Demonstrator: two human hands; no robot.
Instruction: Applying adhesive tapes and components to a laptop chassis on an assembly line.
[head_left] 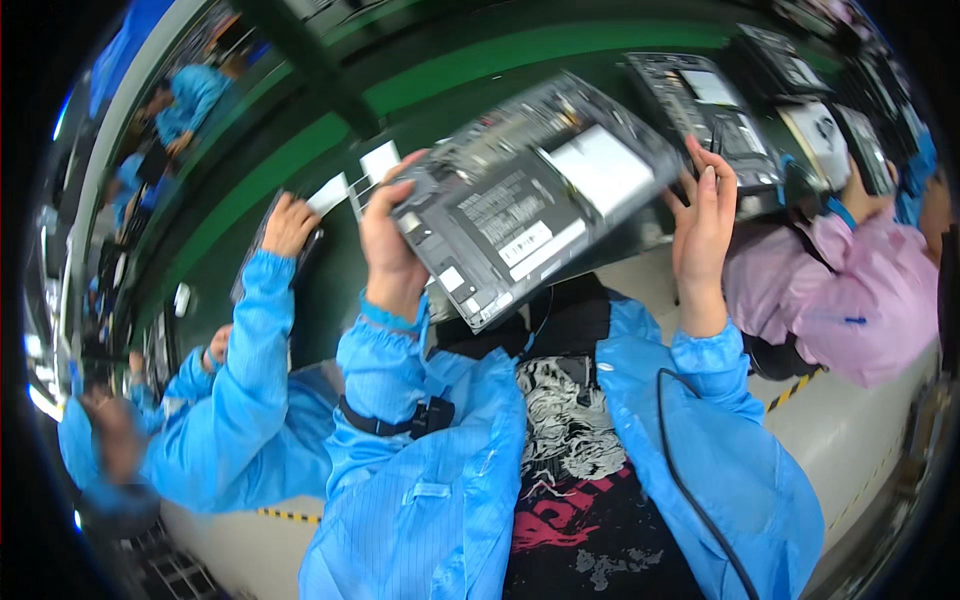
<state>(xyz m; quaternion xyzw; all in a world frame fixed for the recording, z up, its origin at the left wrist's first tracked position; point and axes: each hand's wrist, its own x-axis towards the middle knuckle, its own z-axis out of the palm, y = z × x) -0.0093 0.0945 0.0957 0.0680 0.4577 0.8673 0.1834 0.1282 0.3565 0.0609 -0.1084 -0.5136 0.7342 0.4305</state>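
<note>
My left hand point(392, 245) is closed on the left edge of an opened laptop base point(480, 160), thumb over the top face. The base is tilted in mid-air, its inside showing a black battery point(505, 222) with a label, a circuit board along the far side and a white rectangular pad point(602, 170). My right hand point(706, 215) is at the base's right corner, fingers raised. Between those fingers shows a thin dark tool point(714, 150), its kind too blurred to tell. Whether this hand also touches the base cannot be made out.
Behind lies a green work line point(400, 90) with another opened laptop base point(700, 100) and several more at right. On the left, a co-worker in a blue smock point(235, 420) holds a dark device. A person in pink point(840, 290) sits at right. White cards point(380, 160) lie beyond my left hand.
</note>
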